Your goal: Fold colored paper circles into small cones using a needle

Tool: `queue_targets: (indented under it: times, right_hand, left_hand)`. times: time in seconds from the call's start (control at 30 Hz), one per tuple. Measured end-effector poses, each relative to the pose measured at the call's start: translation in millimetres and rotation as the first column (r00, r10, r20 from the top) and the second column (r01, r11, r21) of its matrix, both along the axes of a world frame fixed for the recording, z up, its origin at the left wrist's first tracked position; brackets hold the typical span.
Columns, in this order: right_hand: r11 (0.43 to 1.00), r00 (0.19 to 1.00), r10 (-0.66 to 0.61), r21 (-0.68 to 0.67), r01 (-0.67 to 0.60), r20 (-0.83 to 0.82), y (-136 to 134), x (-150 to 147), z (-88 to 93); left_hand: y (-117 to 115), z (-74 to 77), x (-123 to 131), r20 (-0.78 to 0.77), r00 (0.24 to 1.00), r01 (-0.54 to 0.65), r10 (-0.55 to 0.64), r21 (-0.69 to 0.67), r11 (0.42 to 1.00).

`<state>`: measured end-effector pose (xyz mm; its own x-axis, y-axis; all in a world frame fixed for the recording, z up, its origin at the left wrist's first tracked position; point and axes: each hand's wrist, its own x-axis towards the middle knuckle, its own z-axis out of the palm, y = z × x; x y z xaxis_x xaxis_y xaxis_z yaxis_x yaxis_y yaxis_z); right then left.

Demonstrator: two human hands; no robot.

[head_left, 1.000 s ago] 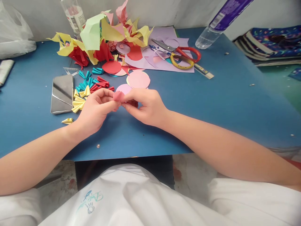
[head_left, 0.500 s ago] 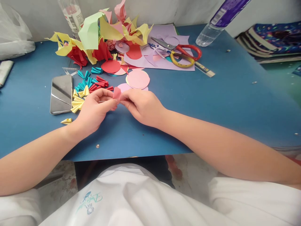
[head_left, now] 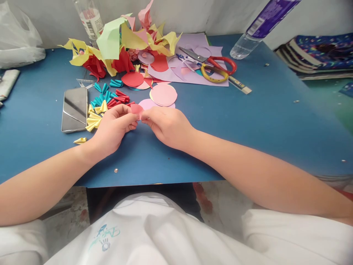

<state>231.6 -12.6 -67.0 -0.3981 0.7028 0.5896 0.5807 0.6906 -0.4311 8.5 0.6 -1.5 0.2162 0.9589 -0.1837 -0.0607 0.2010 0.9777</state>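
A small piece of pink paper (head_left: 136, 109) is pinched between my two hands above the near part of the table. My left hand (head_left: 114, 127) grips its left side with thumb and fingers. My right hand (head_left: 168, 123) pinches its right edge, fingertips close to the left ones. Behind the hands lie pink paper circles (head_left: 164, 94) and a lilac circle (head_left: 147, 103), partly covered. Beside my left hand are rolled paper cones: yellow ones (head_left: 93, 121), teal ones (head_left: 100, 98) and red ones (head_left: 121, 97).
A phone (head_left: 74, 109) lies left of the cones. Scissors (head_left: 211, 62) with red and yellow handles rest on lilac paper (head_left: 190, 79). Crumpled coloured paper (head_left: 111, 38) is heaped at the back. A purple-labelled bottle (head_left: 242, 48) stands back right; a plastic bag (head_left: 20, 40) sits back left.
The pink paper, upright and folded-looking before, now lies flatter and wider between my fingertips. Both hands stay in nearly the same place; the view has shifted slightly.
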Motion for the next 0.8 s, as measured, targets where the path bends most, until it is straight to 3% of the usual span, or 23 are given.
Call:
queue_targets:
  times: [0.1, 0.43, 0.67, 0.8]
  right_hand:
    - [0.999, 0.992, 0.041, -0.010, -0.043, -0.123, -1, -1, 2.1]
    - [0.994, 0.958, 0.062, -0.068, -0.084, -0.280, -1, -3, 8.0]
    - [0.961, 0.820, 0.007, -0.222, -0.163, -0.572, -9, -15, 16.2]
    - [0.951, 0.761, -0.060, -0.269, -0.153, -0.646, -16, -20, 19.1]
  left_hand:
    - [0, -1.3, -1, -0.039, 0.999, 0.002, -0.001, 0.011, 1.000]
    - [-3, -2.8, -2, -0.019, 1.000, 0.014, -0.014, 0.000, 1.000]
    - [-6, -0.6, -2, 0.048, 0.998, 0.034, -0.033, -0.008, 0.999]
    - [-4, -1.1, -3, 0.099, 0.994, 0.042, -0.039, -0.020, 0.999]
